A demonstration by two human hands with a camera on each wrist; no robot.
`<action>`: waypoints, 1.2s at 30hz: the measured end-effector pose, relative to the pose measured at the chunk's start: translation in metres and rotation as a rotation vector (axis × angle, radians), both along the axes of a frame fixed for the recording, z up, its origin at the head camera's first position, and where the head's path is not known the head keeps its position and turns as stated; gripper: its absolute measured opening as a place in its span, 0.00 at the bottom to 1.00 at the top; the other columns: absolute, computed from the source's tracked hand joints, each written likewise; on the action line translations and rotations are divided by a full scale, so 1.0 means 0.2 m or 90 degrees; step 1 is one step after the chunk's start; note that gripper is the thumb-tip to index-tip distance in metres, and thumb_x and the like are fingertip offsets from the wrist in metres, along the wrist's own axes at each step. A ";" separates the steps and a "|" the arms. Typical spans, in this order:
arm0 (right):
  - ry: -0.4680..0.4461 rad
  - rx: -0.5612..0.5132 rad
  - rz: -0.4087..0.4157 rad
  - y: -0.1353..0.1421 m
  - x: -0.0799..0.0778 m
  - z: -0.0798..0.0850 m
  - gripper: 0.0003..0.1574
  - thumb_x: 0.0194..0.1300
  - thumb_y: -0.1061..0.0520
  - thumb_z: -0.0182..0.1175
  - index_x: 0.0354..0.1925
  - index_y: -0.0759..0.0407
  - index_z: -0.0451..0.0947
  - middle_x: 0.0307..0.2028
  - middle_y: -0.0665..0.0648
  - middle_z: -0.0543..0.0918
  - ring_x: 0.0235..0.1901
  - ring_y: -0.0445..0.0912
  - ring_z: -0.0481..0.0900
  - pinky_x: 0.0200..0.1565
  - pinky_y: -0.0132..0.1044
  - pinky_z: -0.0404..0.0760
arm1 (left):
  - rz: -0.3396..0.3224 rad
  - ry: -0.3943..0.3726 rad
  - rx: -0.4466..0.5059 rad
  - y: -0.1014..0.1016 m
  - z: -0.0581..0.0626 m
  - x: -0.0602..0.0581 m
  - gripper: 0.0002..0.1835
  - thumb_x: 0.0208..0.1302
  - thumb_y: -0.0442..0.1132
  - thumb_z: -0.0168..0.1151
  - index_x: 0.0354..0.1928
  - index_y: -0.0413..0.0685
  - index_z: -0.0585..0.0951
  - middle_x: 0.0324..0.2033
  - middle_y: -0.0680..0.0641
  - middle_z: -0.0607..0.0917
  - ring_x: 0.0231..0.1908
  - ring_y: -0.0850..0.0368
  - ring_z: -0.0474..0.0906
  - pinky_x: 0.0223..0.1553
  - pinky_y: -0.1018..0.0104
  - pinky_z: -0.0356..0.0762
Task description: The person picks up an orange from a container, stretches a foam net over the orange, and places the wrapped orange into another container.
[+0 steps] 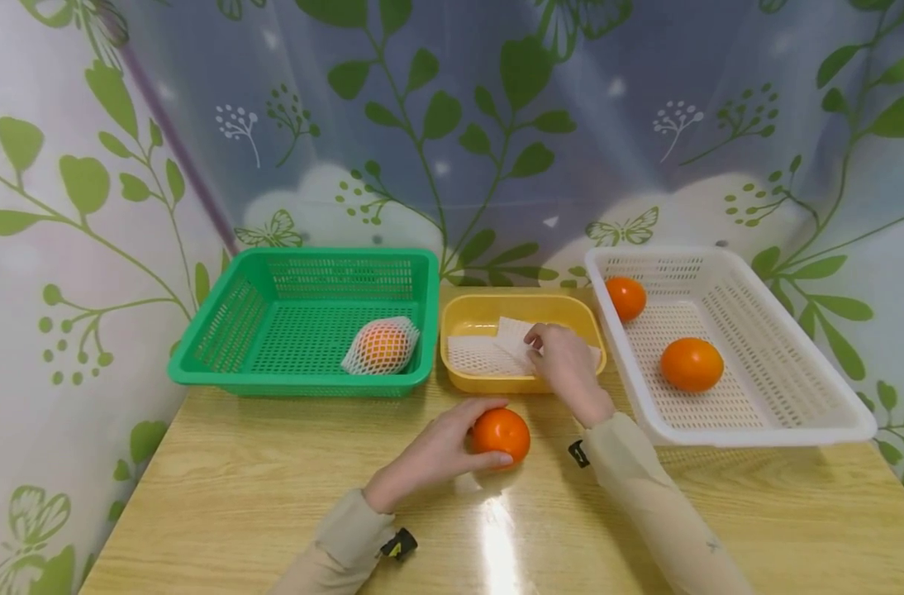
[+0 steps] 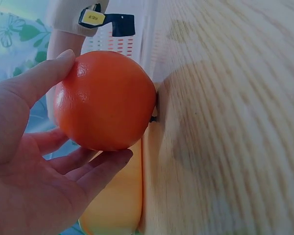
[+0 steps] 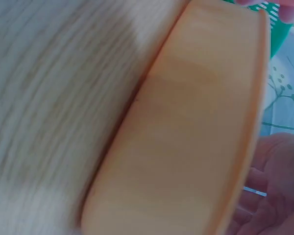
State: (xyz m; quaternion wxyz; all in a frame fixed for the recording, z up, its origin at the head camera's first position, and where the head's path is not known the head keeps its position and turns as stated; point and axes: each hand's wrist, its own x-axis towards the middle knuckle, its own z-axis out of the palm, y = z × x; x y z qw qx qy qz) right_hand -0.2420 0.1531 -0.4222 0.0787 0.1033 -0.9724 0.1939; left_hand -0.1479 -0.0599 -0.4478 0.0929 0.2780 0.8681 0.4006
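Observation:
On the table in front of the yellow basket (image 1: pixel 489 384), my left hand (image 1: pixel 440 446) holds a smooth, glossy orange (image 1: pixel 501 438). The left wrist view shows thumb and fingers curved around this orange (image 2: pixel 108 100). My right hand (image 1: pixel 567 364) reaches into the yellow basket, fingers curled, and pinches the edge of a white foam net sleeve (image 1: pixel 510 334). Another white foam net (image 1: pixel 473 355) lies flat in that basket. In the right wrist view the basket's wall (image 3: pixel 186 107) hides the fingertips and the net; part of the right hand (image 3: pixel 279 186) shows beyond the rim.
At left stands a green basket (image 1: pixel 303 379) with a net-wrapped orange (image 1: pixel 383 347) inside. A white basket (image 1: pixel 764 436) at right holds two bare oranges, one at its left wall (image 1: pixel 626 298) and one nearer the front (image 1: pixel 692 364). A patterned curtain (image 1: pixel 452 165) hangs behind the table.

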 end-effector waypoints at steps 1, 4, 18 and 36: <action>0.017 -0.005 -0.005 0.00 0.01 0.00 0.06 0.64 0.63 0.68 0.41 0.62 0.85 0.36 0.59 0.88 0.32 0.53 0.84 0.33 0.46 0.83 | 0.001 -0.001 0.000 0.00 0.00 0.00 0.39 0.61 0.56 0.72 0.71 0.51 0.71 0.66 0.49 0.76 0.61 0.51 0.75 0.63 0.51 0.75; 0.075 -0.032 -0.010 0.01 0.03 0.02 0.07 0.65 0.63 0.68 0.42 0.62 0.85 0.36 0.59 0.88 0.28 0.52 0.83 0.29 0.44 0.82 | 0.003 -0.001 -0.002 0.00 0.00 0.00 0.39 0.62 0.56 0.72 0.71 0.51 0.71 0.67 0.49 0.76 0.61 0.51 0.75 0.63 0.51 0.75; 0.231 -0.279 0.037 -0.02 0.16 0.15 0.10 0.68 0.61 0.67 0.47 0.62 0.82 0.43 0.60 0.86 0.35 0.53 0.87 0.33 0.43 0.88 | 0.006 -0.008 0.001 0.00 0.01 0.00 0.40 0.64 0.57 0.70 0.74 0.52 0.67 0.68 0.48 0.74 0.63 0.50 0.74 0.63 0.50 0.74; 0.126 -0.817 0.151 -0.02 0.34 0.24 0.13 0.75 0.68 0.54 0.56 0.66 0.71 0.47 0.54 0.80 0.40 0.44 0.82 0.41 0.34 0.86 | 0.152 -0.033 0.289 0.06 0.15 -0.11 0.21 0.81 0.44 0.49 0.62 0.36 0.77 0.57 0.37 0.83 0.55 0.42 0.82 0.53 0.55 0.83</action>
